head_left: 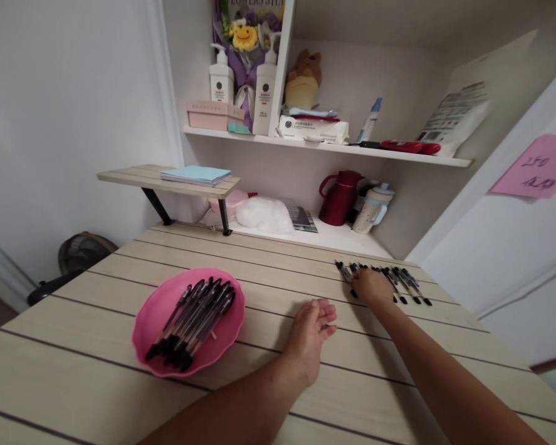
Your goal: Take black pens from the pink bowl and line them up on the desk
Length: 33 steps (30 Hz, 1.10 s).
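A pink plate on the wooden table holds several black pens lying side by side. At the far right of the table lies a row of more black pens. My right hand reaches out onto that row, fingers curled down over the pens; whether it grips one is hidden. My left hand rests on the table between the plate and the row, palm turned inward, fingers loosely spread, holding nothing.
A small raised shelf with notebooks stands at the table's back left. Behind are a red jug, a cup and a wall shelf with bottles and packets. A pink note sticks on the right wall.
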Each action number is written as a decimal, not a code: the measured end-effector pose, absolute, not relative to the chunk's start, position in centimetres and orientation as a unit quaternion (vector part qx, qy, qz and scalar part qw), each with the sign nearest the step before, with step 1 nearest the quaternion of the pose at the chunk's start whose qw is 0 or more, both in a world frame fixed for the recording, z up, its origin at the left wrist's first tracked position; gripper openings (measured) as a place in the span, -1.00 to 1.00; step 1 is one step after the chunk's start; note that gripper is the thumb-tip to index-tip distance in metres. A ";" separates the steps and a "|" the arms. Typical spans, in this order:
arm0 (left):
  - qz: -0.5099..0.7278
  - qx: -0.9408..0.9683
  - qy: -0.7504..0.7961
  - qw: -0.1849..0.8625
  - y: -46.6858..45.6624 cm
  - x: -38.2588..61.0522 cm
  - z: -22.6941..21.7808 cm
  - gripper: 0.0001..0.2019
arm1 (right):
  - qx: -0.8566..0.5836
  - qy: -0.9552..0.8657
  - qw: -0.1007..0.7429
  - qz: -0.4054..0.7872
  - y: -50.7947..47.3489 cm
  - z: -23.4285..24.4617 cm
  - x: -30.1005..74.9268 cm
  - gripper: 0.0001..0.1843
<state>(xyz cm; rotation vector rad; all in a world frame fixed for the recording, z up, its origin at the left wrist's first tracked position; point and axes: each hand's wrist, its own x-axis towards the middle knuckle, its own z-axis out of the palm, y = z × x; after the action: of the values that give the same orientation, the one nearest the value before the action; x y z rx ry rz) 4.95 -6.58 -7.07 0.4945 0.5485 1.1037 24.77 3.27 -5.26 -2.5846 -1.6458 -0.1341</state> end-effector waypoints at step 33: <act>0.521 0.298 0.243 0.762 -7.2 4.3 -6.0 -0.58 | -0.792 -0.600 0.117 0.009 -6.4 -4.4 22.8 -0.79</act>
<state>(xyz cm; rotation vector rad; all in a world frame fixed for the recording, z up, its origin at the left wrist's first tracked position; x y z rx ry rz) 4.27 -7.20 -6.04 0.6482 0.5285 1.1346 22.82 -6.35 -4.43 -2.3170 -1.7551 0.0265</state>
